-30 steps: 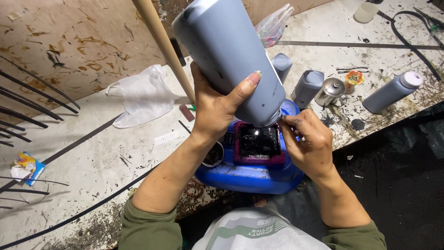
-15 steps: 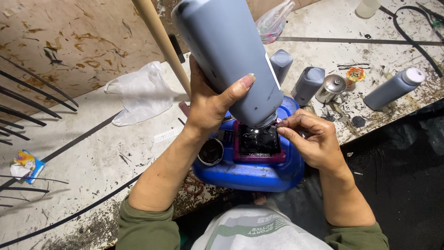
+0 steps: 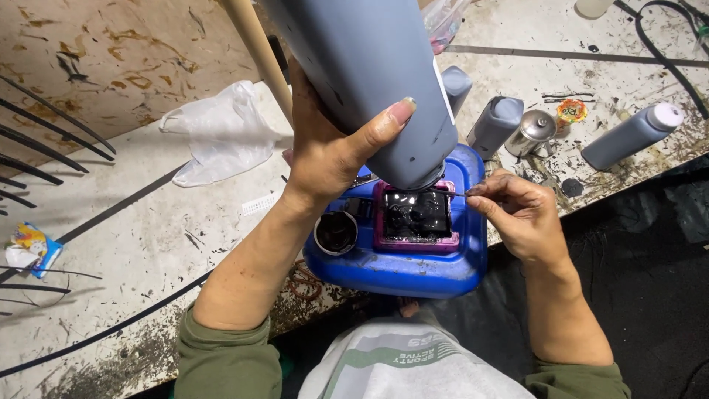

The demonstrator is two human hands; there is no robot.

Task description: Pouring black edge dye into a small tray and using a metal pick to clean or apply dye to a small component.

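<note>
The left hand [image 3: 325,151] is wrapped around a large grey bottle [image 3: 362,74], thumb across its front, holding it upended so that its mouth points straight down into a small magenta-rimmed cartridge [image 3: 413,218] just below the hand. That steep tilt suits pouring: the cartridge's open top is glossy black with ink. The cartridge sits on a blue plastic jug [image 3: 402,262] lying flat, which serves as a raised stand and would catch drips; a round dark opening [image 3: 336,231] in the jug lies just under the left wrist.

The right hand [image 3: 517,214] is closed in a pinch on a thin needle-like tool [image 3: 456,193], its tip reaching toward the cartridge's upper right corner, beside the bottle's mouth. Whether the tip touches the cartridge is hard to tell at this size.

Beyond the right hand, on the stained counter [image 3: 133,244], stand two smaller grey bottles [image 3: 495,124], a metal cap-like piece [image 3: 533,129] and another grey bottle with a white cap [image 3: 631,137] lying on its side. Left of the left hand lies a crumpled clear plastic bag [image 3: 218,129].
</note>
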